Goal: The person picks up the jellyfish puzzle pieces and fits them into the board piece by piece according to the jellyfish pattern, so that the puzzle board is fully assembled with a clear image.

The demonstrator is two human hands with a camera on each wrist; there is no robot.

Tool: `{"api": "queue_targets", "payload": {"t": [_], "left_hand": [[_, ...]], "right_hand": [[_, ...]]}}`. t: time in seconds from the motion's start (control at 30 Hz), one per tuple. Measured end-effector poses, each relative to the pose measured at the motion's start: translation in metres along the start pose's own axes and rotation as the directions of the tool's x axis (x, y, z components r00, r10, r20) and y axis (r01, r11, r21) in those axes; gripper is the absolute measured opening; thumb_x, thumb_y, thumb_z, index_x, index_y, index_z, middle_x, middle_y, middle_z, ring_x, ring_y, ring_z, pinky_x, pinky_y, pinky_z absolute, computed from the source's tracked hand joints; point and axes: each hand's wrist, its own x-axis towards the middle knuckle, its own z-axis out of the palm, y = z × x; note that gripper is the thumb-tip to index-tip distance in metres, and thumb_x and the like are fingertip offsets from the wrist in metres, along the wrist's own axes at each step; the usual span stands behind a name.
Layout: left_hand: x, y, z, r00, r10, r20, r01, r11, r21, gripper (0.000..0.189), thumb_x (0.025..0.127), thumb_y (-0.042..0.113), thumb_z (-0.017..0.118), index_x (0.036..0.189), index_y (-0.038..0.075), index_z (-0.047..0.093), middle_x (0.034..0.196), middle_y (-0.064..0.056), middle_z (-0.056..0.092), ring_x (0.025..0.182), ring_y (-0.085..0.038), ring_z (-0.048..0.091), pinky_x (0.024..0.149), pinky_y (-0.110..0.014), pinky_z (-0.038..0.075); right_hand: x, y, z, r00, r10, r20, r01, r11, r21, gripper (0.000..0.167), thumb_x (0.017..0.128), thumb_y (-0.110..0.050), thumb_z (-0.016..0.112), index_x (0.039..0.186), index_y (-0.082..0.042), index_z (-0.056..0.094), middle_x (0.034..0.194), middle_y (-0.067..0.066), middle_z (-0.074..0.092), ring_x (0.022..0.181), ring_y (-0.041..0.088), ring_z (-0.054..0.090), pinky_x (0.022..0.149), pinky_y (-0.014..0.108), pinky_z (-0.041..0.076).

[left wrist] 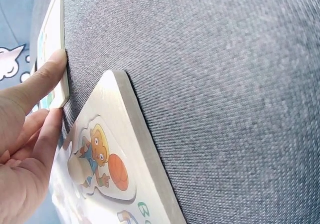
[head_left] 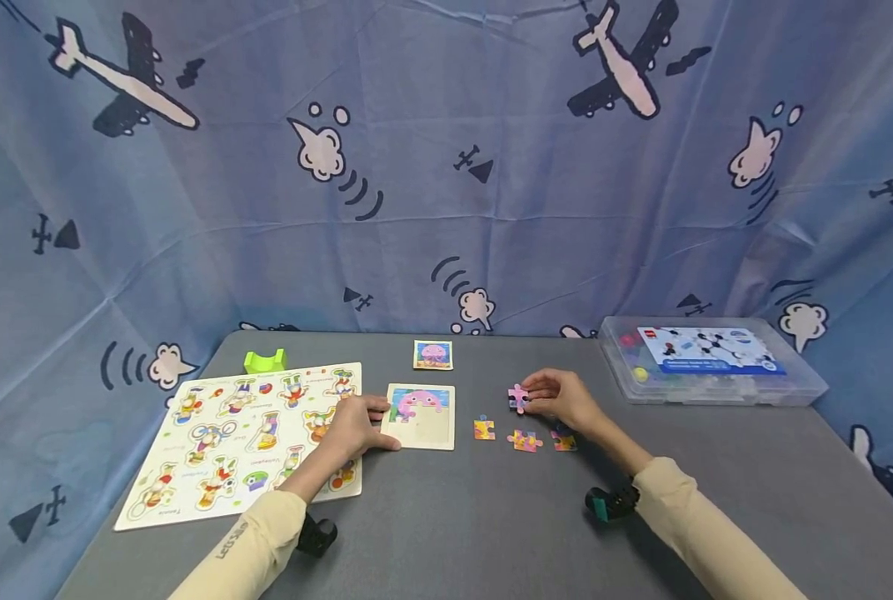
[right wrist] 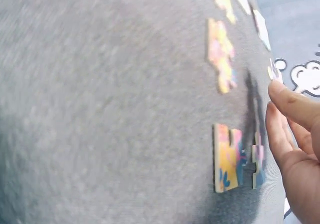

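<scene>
A small square puzzle board (head_left: pixel 435 432) lies on the table with part of a pink octopus picture filled in and its lower part bare. My left hand (head_left: pixel 354 429) holds its near left corner, thumb along the front edge and fingers at the left side, as the left wrist view also shows. To the right, my right hand (head_left: pixel 562 400) pinches a pink and purple jigsaw piece (head_left: pixel 518 398) at its fingertips. Loose pieces lie nearby: a yellow one (head_left: pixel 484 429), a pink-yellow one (head_left: pixel 525 441) and an orange-blue one (right wrist: pixel 227 159) with another piece (right wrist: pixel 258 159) behind it.
A small octopus picture card (head_left: pixel 433 355) lies beyond the board. At left, a large sports-figure peg puzzle (head_left: pixel 251 450) reaches under my left forearm, with a green block (head_left: pixel 265 361) behind. A clear plastic case (head_left: pixel 709 362) stands back right, before the curtain (head_left: pixel 416 167).
</scene>
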Motion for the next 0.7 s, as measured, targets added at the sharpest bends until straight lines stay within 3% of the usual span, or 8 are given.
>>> {"api": "queue_targets", "payload": {"t": [0.17, 0.33, 0.7], "left_hand": [[-0.001, 0.000, 0.000, 1.000, 0.008, 0.001, -0.008, 1.000, 0.003, 0.060, 0.058, 0.007, 0.091, 0.111, -0.009, 0.068, 0.114, -0.019, 0.067, 0.096, -0.027, 0.067, 0.080, -0.033, 0.055], [0.000, 0.000, 0.001, 1.000, -0.001, -0.004, 0.001, 1.000, 0.008, 0.060, 0.057, 0.007, 0.092, 0.111, -0.008, 0.068, 0.113, -0.018, 0.067, 0.095, -0.026, 0.068, 0.080, -0.033, 0.055], [0.001, 0.000, 0.002, 1.000, -0.004, -0.008, 0.004, 1.000, 0.011, 0.060, 0.057, 0.007, 0.092, 0.110, -0.008, 0.068, 0.113, -0.018, 0.067, 0.095, -0.026, 0.067, 0.081, -0.033, 0.055]], "right_hand": [[-0.003, -0.001, -0.002, 0.995, 0.092, -0.030, -0.086, 0.985, 0.151, 0.034, 0.081, 0.012, 0.068, 0.112, 0.017, 0.057, 0.109, 0.031, 0.063, 0.092, 0.025, 0.068, 0.074, 0.024, 0.056], [-0.010, 0.000, -0.001, 0.980, 0.198, -0.032, -0.179, 0.935, 0.307, 0.041, 0.082, 0.012, 0.067, 0.119, 0.020, 0.052, 0.109, 0.025, 0.065, 0.087, 0.008, 0.068, 0.077, 0.025, 0.056], [-0.022, -0.013, 0.014, 0.940, 0.337, -0.057, -0.281, 0.857, 0.433, 0.046, 0.080, 0.004, 0.074, 0.121, 0.014, 0.055, 0.102, 0.005, 0.072, 0.087, 0.006, 0.067, 0.076, 0.025, 0.056]]}}
